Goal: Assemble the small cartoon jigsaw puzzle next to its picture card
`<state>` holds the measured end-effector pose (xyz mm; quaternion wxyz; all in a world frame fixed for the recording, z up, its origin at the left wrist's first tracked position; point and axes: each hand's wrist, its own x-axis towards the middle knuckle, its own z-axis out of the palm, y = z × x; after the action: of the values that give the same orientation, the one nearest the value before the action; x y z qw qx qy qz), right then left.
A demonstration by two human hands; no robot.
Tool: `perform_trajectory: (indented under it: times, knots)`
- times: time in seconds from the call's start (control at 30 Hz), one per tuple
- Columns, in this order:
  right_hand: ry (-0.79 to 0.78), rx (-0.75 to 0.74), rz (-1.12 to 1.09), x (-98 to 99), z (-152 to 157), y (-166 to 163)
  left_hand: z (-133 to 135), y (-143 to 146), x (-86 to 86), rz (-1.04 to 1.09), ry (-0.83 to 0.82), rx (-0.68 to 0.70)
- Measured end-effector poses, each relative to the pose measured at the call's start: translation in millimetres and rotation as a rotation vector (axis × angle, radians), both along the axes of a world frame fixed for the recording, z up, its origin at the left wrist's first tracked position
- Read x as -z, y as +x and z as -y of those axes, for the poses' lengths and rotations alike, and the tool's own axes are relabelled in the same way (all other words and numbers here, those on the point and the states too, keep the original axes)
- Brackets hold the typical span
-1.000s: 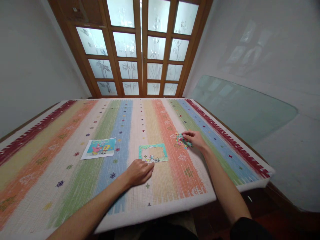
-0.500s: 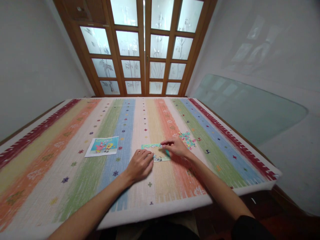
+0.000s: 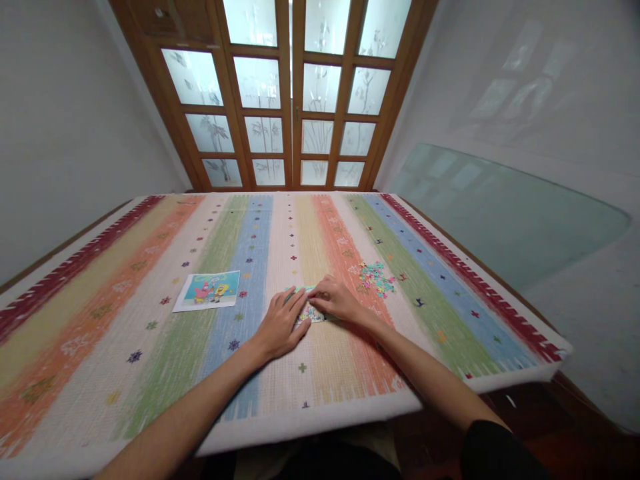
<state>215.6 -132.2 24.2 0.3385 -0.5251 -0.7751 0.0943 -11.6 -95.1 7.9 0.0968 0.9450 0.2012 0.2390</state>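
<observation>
A small jigsaw puzzle with a teal border (image 3: 311,315) lies on the striped mat, mostly covered by both my hands. My left hand (image 3: 281,324) rests on its left part with the fingers stretched out flat. My right hand (image 3: 336,300) is over its right part, its fingertips pinched together and pressed down next to my left fingers. They seem to pinch a small puzzle piece that barely shows. A heap of loose pieces (image 3: 376,277) lies just right of my right hand.
A printed cartoon picture (image 3: 210,290) lies flat to the left of the puzzle. The striped woven mat (image 3: 150,373) covers the whole table, whose front edge is near me. Behind stand wooden frosted-glass doors (image 3: 295,93); a glass sheet (image 3: 500,213) leans on the right wall.
My right hand left the heap of loose pieces and moved left onto the puzzle. My left hand slid forward onto the puzzle's left part. The view shifted slightly.
</observation>
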Motion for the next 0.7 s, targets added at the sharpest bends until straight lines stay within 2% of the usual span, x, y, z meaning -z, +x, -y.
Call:
perform_trajectory:
  times: [0.17,0.7]
  knots:
    - [0.038,-0.035,0.066,4.9,-2,3,-1,0,0.5,-0.035,0.003,0.017]
    - [0.132,0.061,0.106,15.4,-1,8,-1,1,0.2,-0.075,-0.007,0.012]
